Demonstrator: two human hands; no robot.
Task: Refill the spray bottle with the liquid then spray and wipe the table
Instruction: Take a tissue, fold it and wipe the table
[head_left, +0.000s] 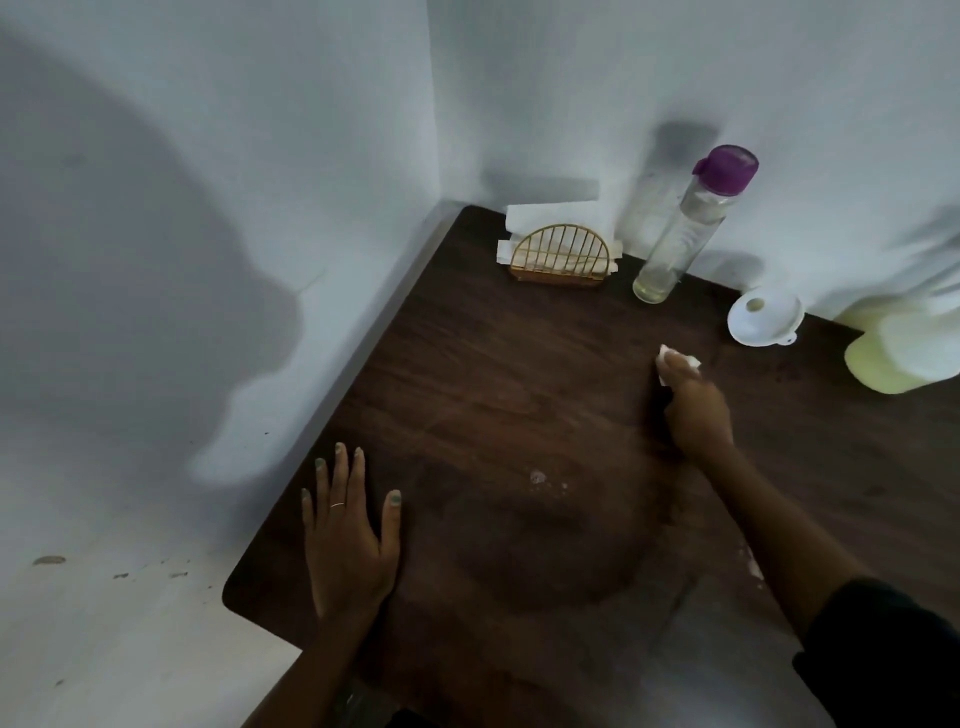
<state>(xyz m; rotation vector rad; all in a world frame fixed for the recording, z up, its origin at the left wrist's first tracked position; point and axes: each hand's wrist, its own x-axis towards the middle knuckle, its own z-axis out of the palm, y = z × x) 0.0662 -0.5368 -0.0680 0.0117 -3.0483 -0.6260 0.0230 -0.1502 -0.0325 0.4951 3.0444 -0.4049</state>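
Observation:
My right hand (693, 410) presses a crumpled white tissue (831, 361) flat against the dark wooden table (519, 364), a little right of its middle. My left hand (348, 540) lies flat on the table near its left edge, fingers spread, holding nothing. At the far right stands the spray bottle (893, 358), pale yellow liquid below a blurred white top, partly cut off by the frame. A tall clear bottle (685, 234) with a purple cap stands at the back by the wall, a little yellowish liquid at its bottom. A white funnel (763, 317) rests between the two bottles.
A gold wire napkin holder (558, 257) with white napkins stands at the back near the corner. White walls close the table at the back and left. A few wet droplets (540, 478) glisten near the table's middle. The pale floor (104, 597) lies off the left edge.

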